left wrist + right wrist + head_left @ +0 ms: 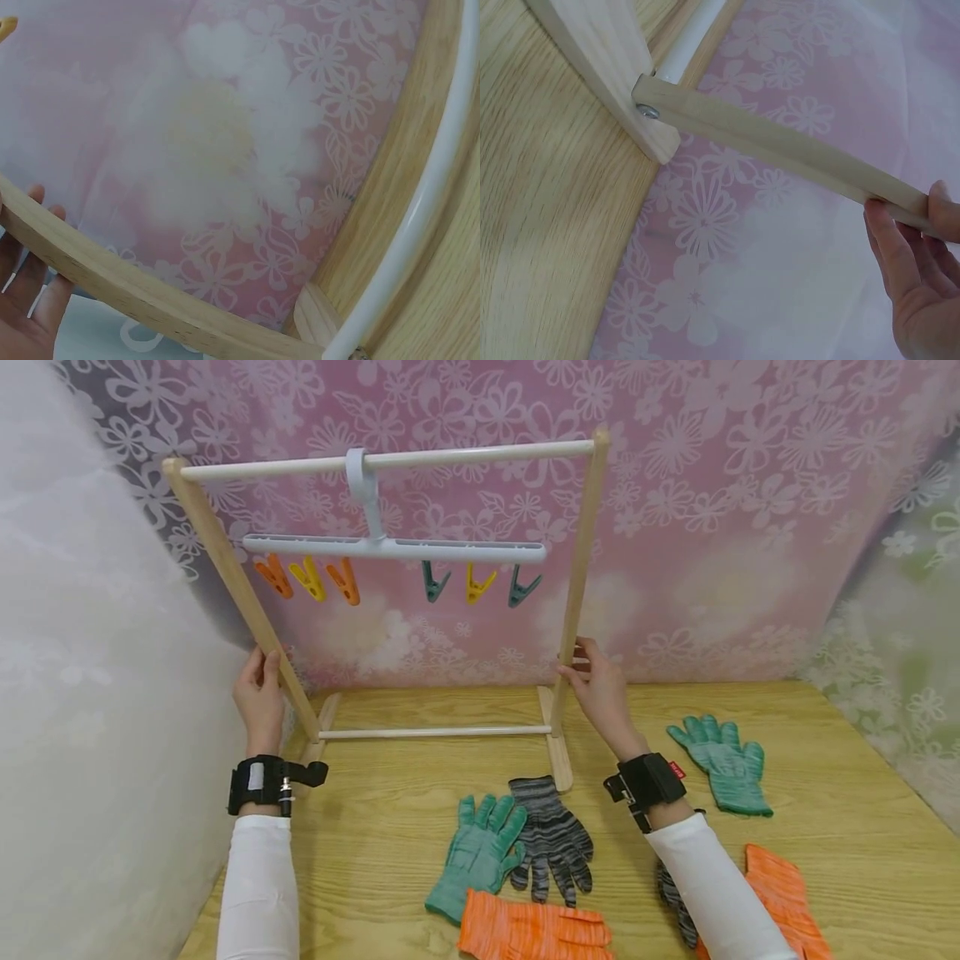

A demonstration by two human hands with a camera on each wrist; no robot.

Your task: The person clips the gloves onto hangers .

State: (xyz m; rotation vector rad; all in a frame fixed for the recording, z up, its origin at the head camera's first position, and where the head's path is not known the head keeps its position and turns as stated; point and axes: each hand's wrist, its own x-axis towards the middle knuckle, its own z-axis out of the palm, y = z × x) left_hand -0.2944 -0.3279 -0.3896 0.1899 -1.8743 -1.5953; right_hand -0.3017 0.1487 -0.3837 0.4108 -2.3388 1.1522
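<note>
A drying rack with wooden sides and white crossbars stands at the back of the table. My left hand (pixel 258 697) grips its left post (pixel 232 556) low down, with the fingers round the wood in the left wrist view. At the right post (pixel 583 535), my right hand (pixel 602 693) pinches the wood between thumb and fingers, as the right wrist view also shows. From the top bar (pixel 480 453) hangs a pale grey hanger (pixel 450 551). Three clothespins dangle on its left, including an orange clothespin (pixel 342 581); three more are on the right, including a green clothespin (pixel 522 587).
In front of the rack lie a green glove (pixel 476 856), a grey-black striped glove (pixel 547 827) and an orange glove (pixel 532 931). Farther right are another green glove (pixel 727 768) and orange glove (pixel 783 893). My right forearm partly covers a dark glove (pixel 672 902). A flowered curtain (pixel 697 543) backs the table.
</note>
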